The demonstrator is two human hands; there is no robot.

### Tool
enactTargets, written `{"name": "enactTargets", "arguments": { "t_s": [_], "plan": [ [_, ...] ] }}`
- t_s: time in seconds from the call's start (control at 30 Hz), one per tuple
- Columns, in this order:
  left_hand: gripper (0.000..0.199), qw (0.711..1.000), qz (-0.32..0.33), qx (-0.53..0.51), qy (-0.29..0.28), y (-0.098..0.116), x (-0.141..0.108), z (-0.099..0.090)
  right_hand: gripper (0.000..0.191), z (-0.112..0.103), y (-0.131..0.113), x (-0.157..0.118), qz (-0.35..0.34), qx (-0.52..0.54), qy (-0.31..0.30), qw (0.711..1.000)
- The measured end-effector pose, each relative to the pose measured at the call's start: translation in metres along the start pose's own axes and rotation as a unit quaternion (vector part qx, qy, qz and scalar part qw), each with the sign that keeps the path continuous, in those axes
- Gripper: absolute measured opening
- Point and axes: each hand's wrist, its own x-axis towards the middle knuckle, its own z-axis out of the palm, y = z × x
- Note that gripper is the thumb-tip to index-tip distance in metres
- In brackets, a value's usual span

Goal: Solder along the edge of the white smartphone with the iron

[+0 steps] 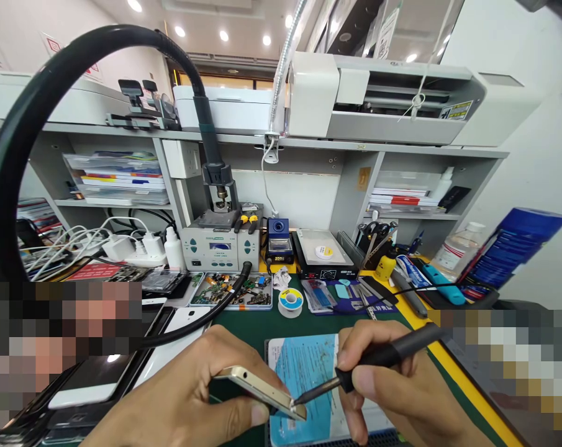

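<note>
My left hand (pixel 215 385) grips a gold-coloured smartphone (pixel 262 390), its thin edge tilted up toward me. Between the fingers of my right hand (pixel 378 385) is a soldering iron (pixel 383 354) with a black handle. The iron's metal tip meets the phone's edge near its right end, beside a small whitish bit there; whether they touch firmly I cannot tell. Below both hands lies a blue and white booklet (pixel 303 357) with brown marks on it. The phone's far face is hidden from me.
A solder spool (pixel 290 302) stands behind the booklet, near a tray of small circuit parts (pixel 234 292). A black hose (pixel 206 320) from the hot-air station (pixel 220 248) crosses the left side. Several phones (pixel 92 375) lie at left. Tweezers and blades (pixel 367 295) rest at right.
</note>
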Motion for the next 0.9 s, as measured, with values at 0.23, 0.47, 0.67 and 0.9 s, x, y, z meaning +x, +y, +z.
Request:
{"name": "enactTargets", "arguments": {
  "t_s": [0.23,0.47,0.67,0.9],
  "plan": [
    [0.032,1.0,0.007,0.003,-0.006,-0.0022,0.001,0.0,0.022,-0.0026,0.0031,0.0011,-0.004,0.006,-0.012,1.0],
    [0.03,1.0,0.006,-0.022,-0.009,-0.0069,0.0007,0.0009,0.023,-0.001,0.0021,0.0001,-0.004,-0.005,-0.005,1.0],
    [0.028,1.0,-0.002,-0.021,-0.018,-0.0076,0.0006,0.0006,0.023,-0.0023,0.0018,0.0,-0.013,-0.014,-0.005,1.0],
    [0.03,1.0,0.003,-0.008,-0.014,-0.0081,0.0,0.0018,0.023,-0.0033,0.0021,-0.0004,-0.013,-0.01,-0.009,1.0]
  ]
}}
